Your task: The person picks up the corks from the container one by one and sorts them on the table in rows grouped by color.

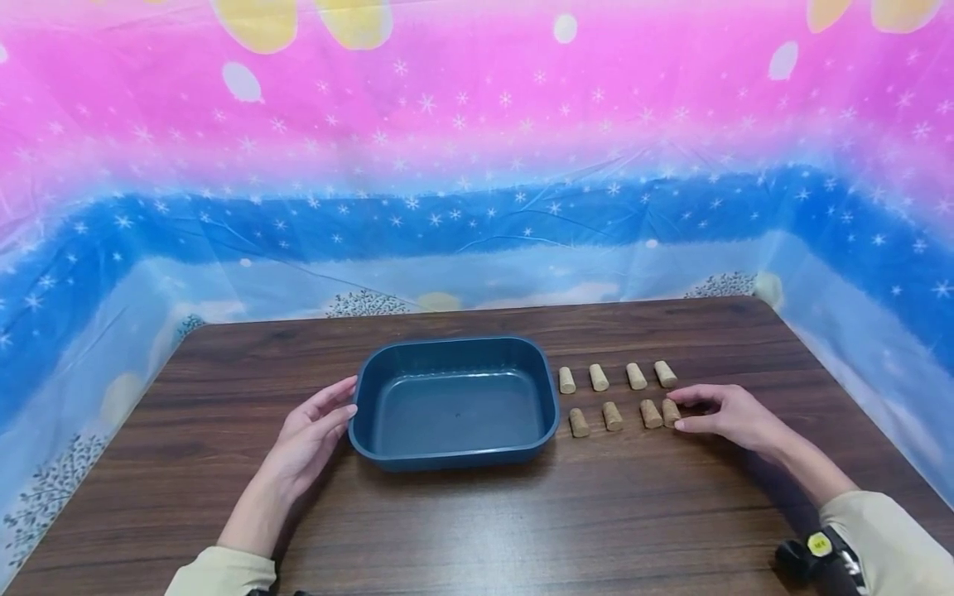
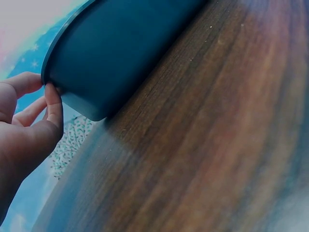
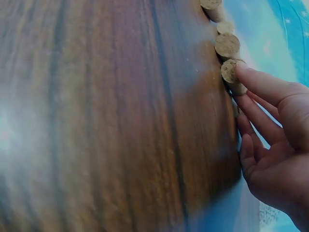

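A dark blue plastic basin [image 1: 455, 451] rests on the table, its inside bare. At its left end my left hand [image 1: 305, 439] holds the rim between thumb and fingers; in the left wrist view the fingertips [image 2: 52, 94] meet the rim's corner. Several tapered cork stoppers stand in two rows right of the basin, the back row paler than the front one. My right hand [image 1: 734, 418] pinches the rightmost front cork stopper [image 1: 671, 412], thumb on its near side. That stopper stands close beside its neighbour [image 1: 651, 414]. In the right wrist view the thumb [image 3: 263, 82] overlaps its round end.
The back row ends at the right with a pale cork stopper [image 1: 665, 374], just behind my right fingers. A dark wood-grain table [image 1: 477, 521] carries everything. Behind and along both sides hangs a pink and blue snowflake cloth [image 1: 477, 223].
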Demonstrator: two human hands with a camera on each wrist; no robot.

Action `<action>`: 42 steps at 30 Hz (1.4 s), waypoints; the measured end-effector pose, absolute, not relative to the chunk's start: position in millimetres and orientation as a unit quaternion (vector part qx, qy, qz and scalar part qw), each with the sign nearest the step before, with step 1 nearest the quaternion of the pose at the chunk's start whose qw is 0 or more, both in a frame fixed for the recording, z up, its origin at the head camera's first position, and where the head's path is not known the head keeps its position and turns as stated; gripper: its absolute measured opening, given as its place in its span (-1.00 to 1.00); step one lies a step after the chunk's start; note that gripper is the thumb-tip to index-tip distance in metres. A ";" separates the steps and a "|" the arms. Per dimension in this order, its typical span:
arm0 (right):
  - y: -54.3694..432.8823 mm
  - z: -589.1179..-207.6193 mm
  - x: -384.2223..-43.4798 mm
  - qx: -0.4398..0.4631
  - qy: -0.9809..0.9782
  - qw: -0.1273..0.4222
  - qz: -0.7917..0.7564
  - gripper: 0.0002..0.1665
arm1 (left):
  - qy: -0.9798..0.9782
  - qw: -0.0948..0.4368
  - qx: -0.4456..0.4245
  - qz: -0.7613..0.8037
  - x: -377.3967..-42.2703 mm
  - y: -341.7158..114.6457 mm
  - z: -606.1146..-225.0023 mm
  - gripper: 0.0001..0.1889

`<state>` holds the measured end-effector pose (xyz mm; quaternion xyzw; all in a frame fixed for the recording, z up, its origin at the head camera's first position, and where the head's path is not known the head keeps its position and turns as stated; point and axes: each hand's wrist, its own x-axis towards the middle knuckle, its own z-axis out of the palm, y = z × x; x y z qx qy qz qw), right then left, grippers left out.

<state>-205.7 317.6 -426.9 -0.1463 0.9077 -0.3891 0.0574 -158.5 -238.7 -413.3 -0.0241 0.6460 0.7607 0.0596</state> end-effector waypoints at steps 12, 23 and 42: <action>331.9 -426.1 -207.5 -0.138 0.904 0.073 -0.399 -0.45 | 0.643 0.061 -0.023 0.763 -158.8 -238.4 -411.7 -0.44; 335.0 -428.7 -208.7 -0.140 0.906 0.079 -0.391 -0.44 | 0.643 0.062 -0.023 0.763 -158.0 -238.3 -411.8 -0.44; 332.6 -429.4 -209.1 -0.143 0.905 0.071 -0.393 -0.42 | 0.648 0.065 -0.022 0.758 -156.4 -239.8 -411.0 -0.41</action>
